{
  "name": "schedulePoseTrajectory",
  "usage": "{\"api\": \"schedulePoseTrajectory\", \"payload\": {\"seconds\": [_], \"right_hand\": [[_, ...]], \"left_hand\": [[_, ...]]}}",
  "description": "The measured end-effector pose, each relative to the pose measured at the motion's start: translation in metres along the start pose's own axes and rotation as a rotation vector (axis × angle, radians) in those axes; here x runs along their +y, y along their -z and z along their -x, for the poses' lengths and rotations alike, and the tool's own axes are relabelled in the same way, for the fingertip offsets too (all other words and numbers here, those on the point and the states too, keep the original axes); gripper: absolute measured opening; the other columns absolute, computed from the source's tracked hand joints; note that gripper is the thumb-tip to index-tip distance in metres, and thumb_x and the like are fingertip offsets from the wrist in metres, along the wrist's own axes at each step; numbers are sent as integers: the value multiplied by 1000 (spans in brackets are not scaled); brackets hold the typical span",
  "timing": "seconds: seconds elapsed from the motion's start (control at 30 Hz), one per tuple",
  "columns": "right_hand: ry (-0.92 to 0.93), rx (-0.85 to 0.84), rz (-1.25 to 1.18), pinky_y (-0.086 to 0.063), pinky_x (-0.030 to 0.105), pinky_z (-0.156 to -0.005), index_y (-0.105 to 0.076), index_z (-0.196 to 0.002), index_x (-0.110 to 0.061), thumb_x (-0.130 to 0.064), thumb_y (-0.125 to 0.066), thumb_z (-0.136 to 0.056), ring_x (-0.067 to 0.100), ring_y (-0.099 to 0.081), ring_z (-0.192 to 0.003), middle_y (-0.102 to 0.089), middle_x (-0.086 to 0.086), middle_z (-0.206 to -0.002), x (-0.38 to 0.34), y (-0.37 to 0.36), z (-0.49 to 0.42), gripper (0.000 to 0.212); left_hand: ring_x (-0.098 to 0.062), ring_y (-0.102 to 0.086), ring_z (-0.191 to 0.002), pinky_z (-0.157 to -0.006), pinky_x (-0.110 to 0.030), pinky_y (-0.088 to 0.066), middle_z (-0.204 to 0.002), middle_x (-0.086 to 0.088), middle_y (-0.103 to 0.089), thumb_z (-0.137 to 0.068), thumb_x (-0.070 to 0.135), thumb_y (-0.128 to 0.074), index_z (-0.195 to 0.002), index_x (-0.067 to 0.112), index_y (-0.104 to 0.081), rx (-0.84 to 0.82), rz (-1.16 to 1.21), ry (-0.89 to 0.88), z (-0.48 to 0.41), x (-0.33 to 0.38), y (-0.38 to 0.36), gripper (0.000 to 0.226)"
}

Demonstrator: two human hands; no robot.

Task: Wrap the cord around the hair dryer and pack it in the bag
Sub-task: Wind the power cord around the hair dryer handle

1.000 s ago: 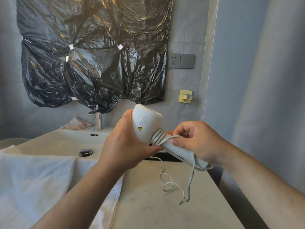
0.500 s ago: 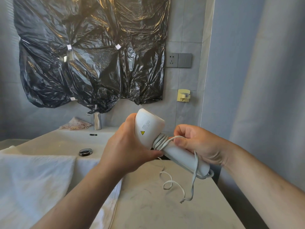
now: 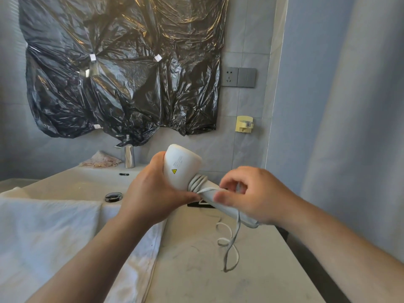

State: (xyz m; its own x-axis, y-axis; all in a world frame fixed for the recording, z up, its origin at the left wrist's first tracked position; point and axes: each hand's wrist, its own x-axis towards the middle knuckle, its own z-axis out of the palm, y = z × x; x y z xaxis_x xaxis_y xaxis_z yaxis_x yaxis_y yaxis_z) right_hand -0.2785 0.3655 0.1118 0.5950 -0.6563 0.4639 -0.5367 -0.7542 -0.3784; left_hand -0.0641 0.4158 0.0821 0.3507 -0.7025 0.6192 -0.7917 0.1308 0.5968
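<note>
Both hands hold the dryer (image 3: 182, 166) in the air above the counter (image 3: 251, 278), near its back edge. Left hand (image 3: 153, 193) is closed around the dryer's rounded white head, thumb pressing by the coils. Right hand (image 3: 258, 195) is curled around the handle, fingertips pinching a strand of cord (image 3: 229, 239) against it.

Smooth matte white plastic makes up the dryer, a bulbous head tapering to a round handle that slants down to the right; a small yellow warning triangle and faint print sit on the head. Several turns of flat pale grey cord lie tight where head meets handle. The rest of the cord hangs loose from the handle's end in soft loops, its lowest bend reaching the counter or close above it; I cannot tell which.

Pale stone, dull and scuffed with grey marks, forms the counter, bare toward its near and right edges. A white terry towel (image 3: 43, 237) drapes over its left part and the front rim of the sink (image 3: 72, 184), which has a chrome drain and tap (image 3: 129, 156). Behind, crinkled glossy black plastic (image 3: 122, 68) is taped to grey wall tiles, beside a grey socket (image 3: 238, 77) and a yellow hook (image 3: 244, 124). A pale curtain (image 3: 349, 127) hangs at right.
</note>
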Motion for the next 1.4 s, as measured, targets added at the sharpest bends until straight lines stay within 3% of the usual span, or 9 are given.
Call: {"api": "schedulePoseTrajectory", "payload": {"seconds": [0.1,0.27,0.43,0.6,0.77,0.87,1.03,1.17,1.4], "right_hand": [[71,127,172,-45,32,-65,-61,-76,-27,-44,-68,-80,8,-51,-69,-55,-6,-78,-3,-16,-4,19],[-110,-104,-270,-46,25,-53,-62,-81,-19,-24,-61,-92,9,-55,-48,-63,2,-55,-5,-2,-4,12],[9,-19,-255,-46,14,-61,-71,-73,-23,-19,-75,-82,-2,-57,-61,-68,-7,-67,0,15,-23,11],[-87,-150,-798,-46,18,-52,-68,-82,-14,-16,-68,-80,7,-59,-57,-68,-4,-66,9,5,-24,3],[-91,-237,-1336,-57,24,-53,-79,-83,-17,-24,-91,-48,15,-71,-66,-76,4,-83,19,-16,-22,38],[22,-251,-1662,-52,23,-48,-76,-104,-14,-14,-80,-68,19,-67,-68,-72,10,-98,24,-42,-17,36],[7,8,-1477,-19,20,-46,-70,-111,-30,-6,-56,-83,4,-28,-46,-39,-6,-61,7,-67,-14,39],[65,142,-1162,-34,12,-51,-50,-134,-18,-13,-64,-84,-3,-45,-54,-57,-20,-66,-3,-74,-9,53],[76,201,-955,-43,8,-57,-52,-130,-18,-27,-63,-85,-8,-58,-62,-64,-26,-68,4,-64,-12,47]], "left_hand": [[-22,-58,-86,-73,-43,-54,-90,14,-57,-42,54,-89,-118,35,-43,-12,-17,-21,0,4,0,91],[-21,-57,-88,-74,-40,-52,-93,16,-56,-40,59,-86,-120,36,-43,-10,-84,-70,-2,1,12,94],[-17,-55,-92,-77,-36,-49,-96,20,-55,-42,49,-91,-128,37,-43,-95,-27,-121,2,9,15,99],[-1,-59,-91,-73,-28,-52,-98,20,-62,-34,49,-93,-113,46,-48,-86,266,-89,2,8,13,91],[0,-65,-84,-67,-20,-53,-98,10,-69,-30,52,-88,-112,39,-56,-88,526,-42,4,7,7,90],[-11,-69,-86,-71,-33,-59,-97,1,-72,-33,47,-90,-116,25,-59,-107,619,4,6,7,3,90],[-21,-70,-83,-70,-42,-61,-92,-6,-75,-43,42,-91,-104,16,-66,-116,756,142,8,0,-6,71],[-19,-69,-78,-63,-33,-56,-87,-6,-75,-48,45,-88,-99,14,-70,-116,833,245,13,0,-15,63],[-25,-69,-74,-69,-36,-54,-90,-13,-74,-67,46,-69,-109,12,-70,-403,1204,611,15,12,-9,55]]}}
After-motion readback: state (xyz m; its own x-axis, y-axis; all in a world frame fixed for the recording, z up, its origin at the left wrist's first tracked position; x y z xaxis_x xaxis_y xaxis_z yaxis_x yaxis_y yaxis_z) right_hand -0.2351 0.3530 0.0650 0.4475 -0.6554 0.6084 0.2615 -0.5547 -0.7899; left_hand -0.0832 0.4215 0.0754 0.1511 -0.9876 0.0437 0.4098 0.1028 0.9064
